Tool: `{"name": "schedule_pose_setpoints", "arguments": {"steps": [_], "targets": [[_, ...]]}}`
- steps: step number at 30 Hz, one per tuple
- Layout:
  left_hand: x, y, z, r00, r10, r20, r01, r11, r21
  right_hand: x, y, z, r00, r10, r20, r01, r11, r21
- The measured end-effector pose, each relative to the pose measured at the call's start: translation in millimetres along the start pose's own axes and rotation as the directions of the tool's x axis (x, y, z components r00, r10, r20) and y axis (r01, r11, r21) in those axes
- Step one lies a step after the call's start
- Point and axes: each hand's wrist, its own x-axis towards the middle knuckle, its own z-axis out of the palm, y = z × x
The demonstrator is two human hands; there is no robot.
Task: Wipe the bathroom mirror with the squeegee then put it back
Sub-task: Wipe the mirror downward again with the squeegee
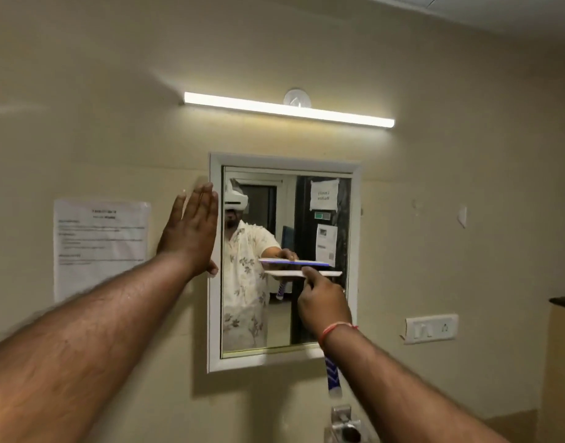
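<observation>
A white-framed mirror (284, 318) hangs on the beige wall. My right hand (322, 305) grips the squeegee (287, 274), whose white blade lies level against the glass about halfway down, on the right half. Its blue-and-white handle end (333, 377) sticks out below my wrist. My left hand (191, 228) is flat and open, fingers up, pressed on the wall at the mirror's left frame edge. The glass reflects a person in a patterned shirt with the squeegee.
A lit tube light (287, 109) runs above the mirror. A printed notice (99, 241) is stuck on the wall to the left. A white switch plate (431, 328) sits at the right, a metal tap (345, 423) below the mirror, a dark counter edge (564, 301) far right.
</observation>
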Motion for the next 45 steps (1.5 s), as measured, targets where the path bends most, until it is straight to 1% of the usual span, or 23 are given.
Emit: {"name": "schedule_pose_setpoints", "arguments": {"steps": [2,4,6,9,12,19,27,32,35,39,45], "targets": [[2.1,5.7,-4.9,0.999,-0.028,0.042,0.026,0.999,0.030,21.8,-18.7,-23.7,0.995,-0.073,-0.074,0.076,0.996,0.044],[2.2,10.6,-8.4,0.996,-0.045,0.071,0.042,0.998,0.044,42.2,-39.2,-43.4,0.978,-0.148,-0.146,0.157,0.986,0.052],[3.1,14.4,-11.0,0.994,-0.060,0.094,0.056,0.997,0.046,60.3,-59.6,-59.2,0.962,-0.198,-0.186,0.210,0.976,0.050],[5.4,20.3,-14.2,0.989,-0.083,0.124,0.077,0.996,0.052,85.0,-83.7,-77.3,0.946,-0.254,-0.201,0.265,0.964,0.030],[4.9,24.1,-15.7,0.985,-0.099,0.142,0.089,0.993,0.075,103.9,-97.7,-87.7,0.938,-0.274,-0.211,0.280,0.960,0.001],[4.4,24.8,-11.0,0.984,-0.094,0.151,0.082,0.993,0.085,124.6,-111.0,-76.3,0.927,-0.308,-0.216,0.311,0.950,-0.020],[-0.9,23.6,-10.5,0.984,-0.078,0.160,0.072,0.997,0.042,134.8,-113.9,-63.7,0.918,-0.296,-0.262,0.299,0.954,-0.028],[-3.4,22.8,-7.9,0.985,-0.066,0.157,0.064,0.998,0.018,142.0,-114.9,-57.9,0.922,-0.285,-0.264,0.297,0.955,0.007],[-4.0,22.7,-6.3,0.988,-0.054,0.148,0.054,0.999,0.005,146.3,-115.4,-57.1,0.934,-0.261,-0.243,0.279,0.959,0.043],[-4.8,21.4,-4.5,0.990,-0.042,0.138,0.043,0.999,-0.007,151.1,-119.3,-58.9,0.960,-0.207,-0.187,0.235,0.962,0.137],[-6.9,21.8,-1.5,0.992,-0.030,0.123,0.036,0.998,-0.047,148.5,-121.6,-58.3,0.971,-0.172,-0.166,0.199,0.966,0.165]]}}
